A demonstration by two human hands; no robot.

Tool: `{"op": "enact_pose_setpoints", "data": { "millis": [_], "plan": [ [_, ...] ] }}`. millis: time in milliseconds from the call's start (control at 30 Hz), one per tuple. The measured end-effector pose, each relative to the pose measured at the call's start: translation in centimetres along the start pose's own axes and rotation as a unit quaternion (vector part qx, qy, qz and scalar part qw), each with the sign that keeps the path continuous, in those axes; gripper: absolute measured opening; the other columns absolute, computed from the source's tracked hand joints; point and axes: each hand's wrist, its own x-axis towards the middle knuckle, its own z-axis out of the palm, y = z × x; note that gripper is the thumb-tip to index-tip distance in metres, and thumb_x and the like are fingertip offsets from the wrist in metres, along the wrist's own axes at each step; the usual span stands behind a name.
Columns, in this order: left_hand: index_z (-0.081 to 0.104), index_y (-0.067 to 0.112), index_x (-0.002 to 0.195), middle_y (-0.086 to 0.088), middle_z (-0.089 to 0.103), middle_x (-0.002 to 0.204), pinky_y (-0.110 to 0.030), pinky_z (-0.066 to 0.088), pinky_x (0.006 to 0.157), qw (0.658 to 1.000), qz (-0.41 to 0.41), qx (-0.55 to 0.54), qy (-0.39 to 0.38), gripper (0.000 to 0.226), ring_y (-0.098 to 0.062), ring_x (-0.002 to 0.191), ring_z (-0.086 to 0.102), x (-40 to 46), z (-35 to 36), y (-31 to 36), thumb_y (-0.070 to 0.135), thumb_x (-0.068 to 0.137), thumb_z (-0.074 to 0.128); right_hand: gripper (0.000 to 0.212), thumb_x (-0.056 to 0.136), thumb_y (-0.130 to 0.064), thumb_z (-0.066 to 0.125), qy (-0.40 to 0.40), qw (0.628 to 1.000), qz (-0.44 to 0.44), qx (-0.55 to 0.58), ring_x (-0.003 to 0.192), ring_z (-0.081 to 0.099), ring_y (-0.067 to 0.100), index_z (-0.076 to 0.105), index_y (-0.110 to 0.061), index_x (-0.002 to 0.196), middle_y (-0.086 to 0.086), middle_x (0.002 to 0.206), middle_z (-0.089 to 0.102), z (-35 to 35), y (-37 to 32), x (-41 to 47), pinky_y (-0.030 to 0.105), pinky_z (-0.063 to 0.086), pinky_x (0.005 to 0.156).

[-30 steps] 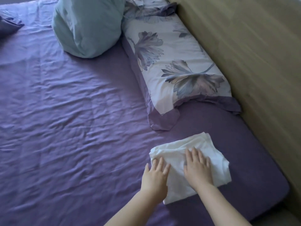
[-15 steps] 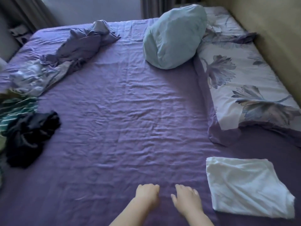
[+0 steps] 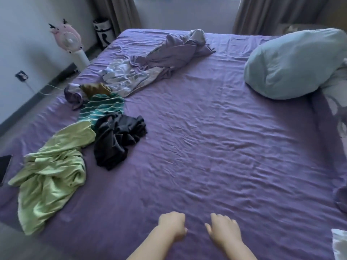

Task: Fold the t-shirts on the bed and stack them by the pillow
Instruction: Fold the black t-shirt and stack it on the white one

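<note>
Several crumpled t-shirts lie on the left part of the purple bed point(image 3: 216, 147): a light green one point(image 3: 50, 175), a black one point(image 3: 118, 139), a green striped one point(image 3: 101, 109) and a small brown one point(image 3: 95, 88). The folded white t-shirt point(image 3: 339, 243) shows only as a corner at the right edge, below the floral pillow point(image 3: 338, 94). My left hand point(image 3: 171, 225) hovers low over the sheet with curled fingers, holding nothing. Beside it, my right hand point(image 3: 223, 228) is loosely spread and empty.
A pale blue pillow point(image 3: 293, 62) rests at the right. A rumpled lilac and white bedcover point(image 3: 161, 61) sprawls at the far side. A dark tablet point(image 3: 4, 167) lies at the bed's left edge. A pink fan point(image 3: 69, 42) and a bin point(image 3: 104, 32) stand on the floor.
My hands left the folded white t-shirt by the pillow and pulled back. My view swung left, bringing the pile of unfolded shirts into sight.
</note>
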Motion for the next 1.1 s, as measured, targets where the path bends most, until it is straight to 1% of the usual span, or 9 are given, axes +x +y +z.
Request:
{"op": "enact_pose_setpoints", "data": {
  "millis": [333, 533, 633, 700, 767, 833, 967, 1033, 1100],
  "plan": [
    [0.048, 0.014, 0.122, -0.008, 0.053, 0.128, -0.038, 0.037, 0.094, 0.993, -0.088, -0.03, 0.066, 0.033, -0.03, 0.118, 0.051, 0.7, -6.6, -24.4, 0.03, 0.094, 0.041, 0.038, 0.095, -0.046, 0.035, 0.047, 0.995, -0.087, -0.029, 0.121, 0.049, 0.024, 0.049, -0.018, 0.117, 0.002, 0.127, 0.055, -6.6, -22.4, 10.3, 0.035, 0.036, 0.097],
    [0.042, 0.02, 0.134, -0.006, 0.048, 0.134, -0.039, 0.039, 0.099, 0.976, -0.128, -0.075, 0.158, 0.042, -0.027, 0.126, 0.044, 4.3, -11.2, -33.0, 0.033, 0.094, 0.044, 0.032, 0.095, -0.041, 0.036, 0.099, 0.986, -0.13, -0.033, 0.115, 0.051, 0.026, 0.049, -0.017, 0.11, 0.002, 0.12, 0.057, -10.8, -29.8, 15.6, 0.034, 0.039, 0.087],
    [0.035, 0.023, 0.141, -0.003, 0.042, 0.139, -0.04, 0.039, 0.102, 0.961, -0.129, -0.136, 0.202, 0.049, -0.026, 0.128, 0.04, 6.7, -12.8, -35.3, 0.033, 0.094, 0.046, 0.027, 0.094, -0.039, 0.039, 0.108, 0.983, -0.145, 0.029, 0.112, 0.051, 0.026, 0.05, -0.018, 0.106, 0.001, 0.117, 0.056, -12.1, -32.0, 18.5, 0.034, 0.041, 0.082],
    [0.03, 0.024, 0.144, -0.002, 0.034, 0.144, -0.038, 0.036, 0.105, 0.941, -0.14, -0.206, 0.227, 0.053, -0.025, 0.131, 0.036, 8.3, -13.5, -36.2, 0.032, 0.094, 0.046, 0.02, 0.093, -0.037, 0.042, 0.107, 0.978, -0.156, 0.084, 0.109, 0.052, 0.024, 0.049, -0.019, 0.1, -0.001, 0.113, 0.055, -12.6, -33.2, 20.3, 0.035, 0.044, 0.08],
    [0.027, 0.023, 0.146, -0.005, 0.028, 0.148, -0.037, 0.032, 0.108, 0.914, -0.159, -0.286, 0.238, 0.058, -0.026, 0.133, 0.034, 10.0, -13.9, -37.0, 0.033, 0.093, 0.048, 0.026, 0.093, -0.036, 0.045, 0.102, 0.974, -0.166, 0.117, 0.112, 0.051, 0.02, 0.051, -0.023, 0.114, -0.004, 0.12, 0.053, -12.5, -34.3, 21.8, 0.034, 0.047, 0.083],
    [0.025, 0.021, 0.147, -0.009, 0.027, 0.149, -0.037, 0.031, 0.109, 0.884, -0.187, -0.353, 0.242, 0.064, -0.029, 0.133, 0.035, 11.5, -14.1, -37.7, 0.035, 0.091, 0.052, 0.041, 0.093, -0.034, 0.047, 0.087, 0.972, -0.172, 0.133, 0.12, 0.047, 0.017, 0.043, -0.026, 0.133, -0.005, 0.132, 0.047, -11.9, -35.3, 22.9, 0.033, 0.046, 0.091],
    [0.014, 0.016, 0.15, -0.016, 0.027, 0.151, -0.034, 0.028, 0.108, 0.814, -0.221, -0.478, 0.244, 0.079, -0.03, 0.136, 0.033, 13.2, -14.6, -38.7, 0.035, 0.088, 0.06, 0.05, 0.093, -0.024, 0.05, 0.077, 0.964, -0.187, 0.175, 0.134, 0.036, 0.016, 0.038, -0.024, 0.141, -0.002, 0.15, 0.032, -10.7, -36.5, 24.2, 0.029, 0.036, 0.106],
    [0.016, 0.014, 0.149, -0.013, 0.038, 0.147, -0.031, 0.032, 0.105, 0.774, -0.22, -0.538, 0.25, 0.081, -0.027, 0.133, 0.039, 13.6, -15.0, -38.8, 0.028, 0.086, 0.064, 0.046, 0.092, -0.019, 0.052, 0.107, 0.958, -0.187, 0.191, 0.13, 0.041, 0.015, 0.045, -0.018, 0.137, -0.003, 0.144, 0.041, -10.5, -36.5, 24.4, 0.024, 0.034, 0.105],
    [0.031, 0.011, 0.145, -0.012, 0.048, 0.14, -0.03, 0.036, 0.102, 0.744, -0.219, -0.574, 0.261, 0.072, -0.026, 0.127, 0.046, 13.7, -15.4, -38.7, 0.022, 0.084, 0.068, 0.036, 0.09, -0.018, 0.057, 0.158, 0.945, -0.169, 0.229, 0.115, 0.053, 0.015, 0.058, -0.015, 0.126, -0.003, 0.128, 0.056, -10.7, -36.0, 24.4, 0.022, 0.04, 0.095]
  ]
}}
